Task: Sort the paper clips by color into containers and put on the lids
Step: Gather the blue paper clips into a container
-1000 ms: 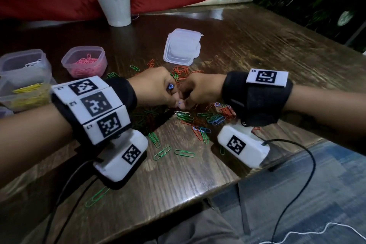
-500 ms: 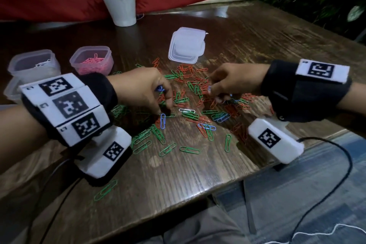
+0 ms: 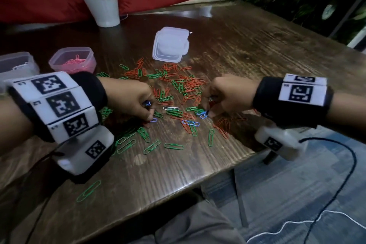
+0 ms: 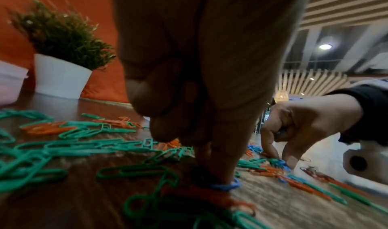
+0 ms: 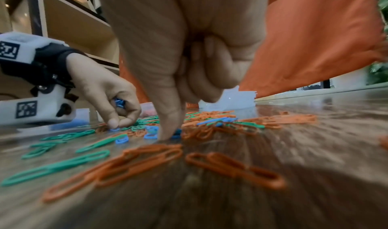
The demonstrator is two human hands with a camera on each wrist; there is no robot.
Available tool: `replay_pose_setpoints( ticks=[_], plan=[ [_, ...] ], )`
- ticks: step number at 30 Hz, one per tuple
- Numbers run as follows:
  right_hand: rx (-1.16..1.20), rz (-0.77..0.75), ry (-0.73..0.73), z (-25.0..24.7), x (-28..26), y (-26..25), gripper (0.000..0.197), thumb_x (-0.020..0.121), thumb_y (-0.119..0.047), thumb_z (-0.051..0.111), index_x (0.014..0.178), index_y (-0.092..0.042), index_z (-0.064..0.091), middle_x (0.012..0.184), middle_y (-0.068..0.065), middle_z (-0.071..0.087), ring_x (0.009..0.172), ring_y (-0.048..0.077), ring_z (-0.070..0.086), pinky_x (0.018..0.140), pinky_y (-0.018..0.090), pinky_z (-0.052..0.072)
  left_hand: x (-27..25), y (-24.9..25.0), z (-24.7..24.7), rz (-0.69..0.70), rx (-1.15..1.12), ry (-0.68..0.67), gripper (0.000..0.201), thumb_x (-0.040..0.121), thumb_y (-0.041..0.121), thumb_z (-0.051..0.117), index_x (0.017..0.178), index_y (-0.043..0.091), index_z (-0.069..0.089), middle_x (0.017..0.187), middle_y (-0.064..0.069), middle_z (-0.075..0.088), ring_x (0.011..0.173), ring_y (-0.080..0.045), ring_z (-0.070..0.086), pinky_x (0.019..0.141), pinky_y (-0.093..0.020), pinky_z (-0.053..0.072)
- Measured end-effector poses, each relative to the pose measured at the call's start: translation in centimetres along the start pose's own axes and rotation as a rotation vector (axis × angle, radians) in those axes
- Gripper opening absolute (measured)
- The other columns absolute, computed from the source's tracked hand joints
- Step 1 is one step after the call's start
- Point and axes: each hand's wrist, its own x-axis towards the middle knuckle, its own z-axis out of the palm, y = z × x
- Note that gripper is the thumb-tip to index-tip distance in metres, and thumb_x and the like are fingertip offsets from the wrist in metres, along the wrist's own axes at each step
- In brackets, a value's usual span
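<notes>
Green, orange-red and blue paper clips [image 3: 178, 93] lie scattered on the wooden table [image 3: 247, 61]. My left hand [image 3: 149, 118] keeps several blue clips [image 5: 119, 102] in its curled fingers, while thumb and forefinger pinch another blue clip [image 4: 226, 186] on the table. My right hand [image 3: 207, 114], fingers curled, pinches a blue clip [image 3: 204, 115] at the right side of the pile; its thumb [image 5: 168, 129] presses down among blue clips. A container of pink clips [image 3: 73, 61] and a clear container [image 3: 15, 65] stand at the left. A stack of lids [image 3: 170, 45] lies behind the pile.
A white pot with a plant [image 3: 105, 10] stands at the back by a red cloth. One white clip [image 3: 171, 108] lies between my hands. The table's near edge runs close under my right wrist, with a black cable [image 3: 346, 164] hanging off it.
A second ago my hands touched over the pile. They have since parted and dropped to the table, each onto a blue clip.
</notes>
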Motion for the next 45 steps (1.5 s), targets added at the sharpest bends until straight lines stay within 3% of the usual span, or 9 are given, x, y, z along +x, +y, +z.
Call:
replay_pose_setpoints(
  ticks=[5,8,15,20,25,31,37,41,45],
  plan=[
    [-0.044,0.038,-0.032,0.3,0.0,0.7,0.030,0.089,-0.026,0.059,0.064,-0.025,0.043,0.061,-0.009,0.043,0.055,0.008,0.039,0.054,0.029,0.024,-1.0,0.2,-0.3,-0.005,-0.422,0.110,0.039,0.063,0.053,0.044,0.066,0.014,0.049,0.057,0.003,0.040,0.049,-0.011,0.034,0.045,-0.024,0.032],
    [0.088,0.073,0.025,0.3,-0.1,1.4,0.024,0.092,-0.023,0.054,0.069,-0.021,0.048,0.064,-0.005,0.045,0.068,0.016,0.043,0.056,0.027,0.027,-0.6,1.4,0.3,-0.045,-0.795,0.134,0.023,0.075,0.032,0.044,0.060,0.017,0.035,0.045,0.008,0.029,0.037,-0.005,0.019,0.037,-0.014,0.012],
    [0.285,0.076,0.117,-0.3,-0.3,2.9,0.011,0.088,-0.014,0.060,0.085,-0.008,0.069,0.067,0.002,0.057,0.062,0.007,0.047,0.057,0.020,0.035,1.2,4.1,-0.4,0.036,-1.068,0.143,0.014,0.076,0.014,0.046,0.063,0.014,0.041,0.046,0.001,0.051,0.034,-0.003,0.021,0.036,-0.008,0.013],
    [0.832,0.281,0.257,-1.2,-1.0,3.8,0.032,0.089,-0.010,0.040,0.057,-0.012,0.045,0.041,-0.004,0.032,0.033,0.005,0.024,0.038,0.015,0.017,1.7,4.5,-0.7,-0.021,-1.250,0.121,0.013,0.072,0.011,0.048,0.064,0.018,0.039,0.045,0.003,0.049,0.028,0.000,0.022,0.030,-0.010,0.012],
    [1.375,0.250,0.057,-1.6,-1.8,5.1,0.030,0.088,-0.010,0.023,0.066,-0.012,0.043,0.038,-0.009,0.024,0.028,0.000,0.018,0.032,0.009,0.008,2.1,4.7,-0.5,-0.059,-1.175,0.111,0.030,0.087,-0.001,0.030,0.083,0.013,0.057,0.041,0.006,0.039,0.029,0.000,0.022,0.029,-0.009,0.014],
    [1.652,0.131,-0.029,-1.3,-2.6,5.9,0.013,0.071,-0.010,0.042,0.064,-0.011,0.054,0.041,-0.007,0.029,0.034,0.001,0.011,0.027,0.006,0.016,2.3,4.5,-1.3,-0.084,-1.435,-0.006,0.010,0.067,0.008,0.034,0.062,0.013,0.040,0.046,0.003,0.034,0.030,0.000,0.022,0.031,-0.010,0.007],
    [1.690,0.170,-0.088,-1.2,-2.7,6.9,0.036,0.077,-0.040,0.045,0.049,-0.018,0.040,0.043,-0.007,0.031,0.037,0.005,0.007,0.030,0.008,0.014,3.2,5.9,-0.9,-0.012,-0.776,0.084,0.045,0.082,0.056,0.047,0.054,0.020,0.041,0.046,0.007,0.032,0.038,-0.005,0.025,0.037,-0.017,0.018],
    [1.504,0.194,0.009,-1.1,-2.4,6.3,0.019,0.086,-0.020,0.041,0.069,-0.014,0.045,0.046,-0.007,0.036,0.029,-0.002,0.020,0.027,0.008,0.015,2.7,6.8,-0.7,0.148,0.017,0.194,0.024,0.076,0.047,0.068,0.063,0.029,0.060,0.055,0.009,0.053,0.053,-0.002,0.046,0.054,-0.016,0.031],
    [1.018,0.284,0.166,-1.3,-1.1,6.2,0.027,0.099,-0.010,0.035,0.086,-0.012,0.058,0.042,-0.010,0.038,0.032,0.000,0.026,0.030,0.009,0.018,2.9,7.7,-0.5,0.187,0.154,0.200,0.019,0.070,0.037,0.077,0.063,0.029,0.060,0.058,0.007,0.059,0.055,-0.005,0.050,0.059,-0.022,0.037]
  ],
)
